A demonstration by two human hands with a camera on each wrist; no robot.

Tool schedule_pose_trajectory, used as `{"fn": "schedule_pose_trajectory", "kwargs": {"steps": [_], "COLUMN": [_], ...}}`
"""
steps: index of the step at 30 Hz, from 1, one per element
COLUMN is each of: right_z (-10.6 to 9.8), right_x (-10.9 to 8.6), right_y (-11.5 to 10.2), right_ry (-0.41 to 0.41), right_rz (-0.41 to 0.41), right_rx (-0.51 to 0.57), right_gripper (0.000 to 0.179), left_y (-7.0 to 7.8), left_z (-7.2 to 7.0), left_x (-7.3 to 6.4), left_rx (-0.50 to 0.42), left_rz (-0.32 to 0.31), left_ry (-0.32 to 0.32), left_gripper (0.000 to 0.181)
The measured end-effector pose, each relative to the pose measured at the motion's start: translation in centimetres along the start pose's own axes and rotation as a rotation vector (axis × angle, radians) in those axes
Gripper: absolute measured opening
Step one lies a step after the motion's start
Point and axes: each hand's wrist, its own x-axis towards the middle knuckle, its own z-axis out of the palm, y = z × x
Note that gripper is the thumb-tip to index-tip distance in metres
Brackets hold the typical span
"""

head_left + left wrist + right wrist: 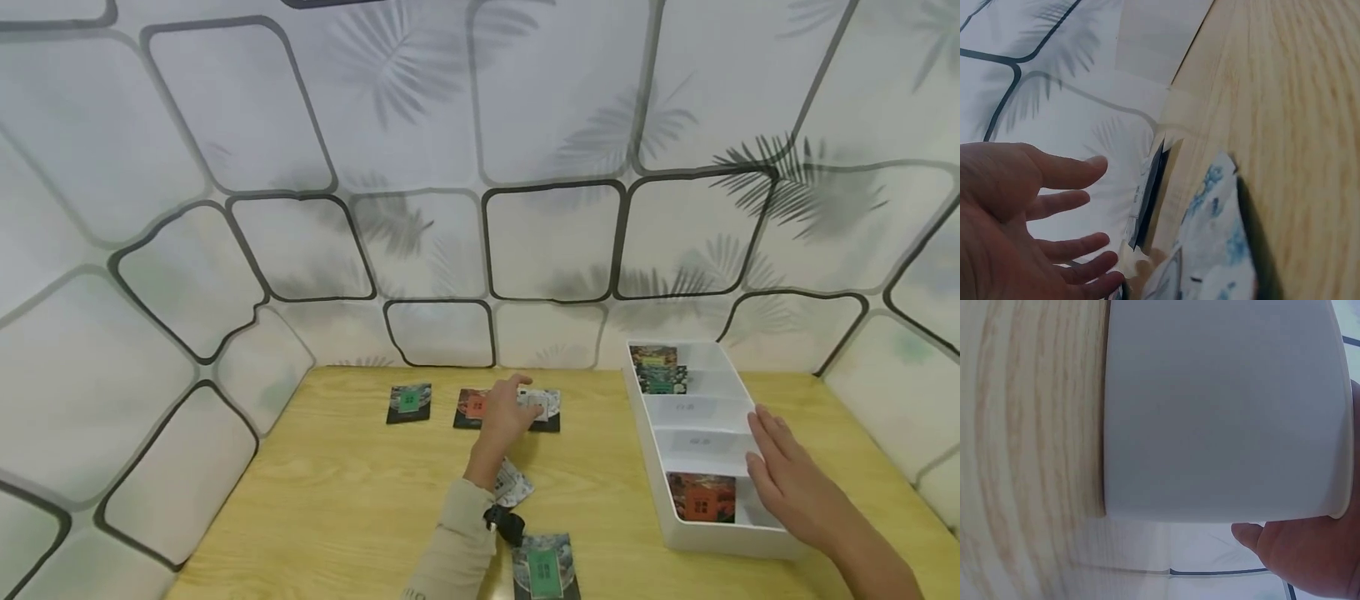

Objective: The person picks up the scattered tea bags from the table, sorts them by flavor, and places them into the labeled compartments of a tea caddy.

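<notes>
My left hand [506,418] reaches over the table's middle, fingers spread and holding nothing. Partly beneath it lie a red-labelled packet [469,407] and a white-labelled packet [553,403]. Under the left wrist is a white packet with blue print [1219,237], partly covered by the sleeve in the head view. My right hand [798,492] lies with straight fingers along the right rim of a long white divided box [712,533]. Inside the box, a red-labelled packet [703,498] sits in the front compartment, and two more packets [663,381] sit in the back one.
A green-labelled packet [408,403] lies at the back left of the wooden table [337,483]. Another green-labelled packet [546,568] is near the front edge, beside the left sleeve. A patterned white curtain [427,250] surrounds the table's back and sides.
</notes>
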Motion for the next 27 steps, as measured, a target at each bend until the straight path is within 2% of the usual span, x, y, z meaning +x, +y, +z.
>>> {"fn": "schedule_pose_trajectory", "kwargs": {"steps": [4, 7, 10, 19, 27], "right_z": [-0.3, -0.4, -0.5, -0.7, -0.6], "right_x": [0.3, 0.4, 0.4, 0.5, -0.1], "right_y": [-0.2, -0.4, -0.6, -0.8, -1.0], "right_ry": [-0.015, -0.052, -0.076, -0.071, -0.074], "right_rz": [0.020, 0.046, 0.060, 0.060, 0.073], "right_rx": [-0.016, -0.027, -0.038, -0.044, -0.058], "right_gripper": [0.057, 0.058, 0.059, 0.059, 0.058], "left_y": [-0.2, -0.2, -0.1, 0.5, 0.5], "left_z": [0.0, -0.1, 0.0, 0.5, 1.0], "left_x": [0.4, 0.5, 0.6, 0.6, 0.4], "left_rx": [0.036, 0.065, 0.107, 0.246, 0.267], "left_rz": [-0.003, 0.004, -0.010, -0.055, -0.065], "left_ry": [-0.077, -0.105, -0.104, -0.085, -0.071], "left_gripper": [0.054, 0.055, 0.054, 0.048, 0.044]}}
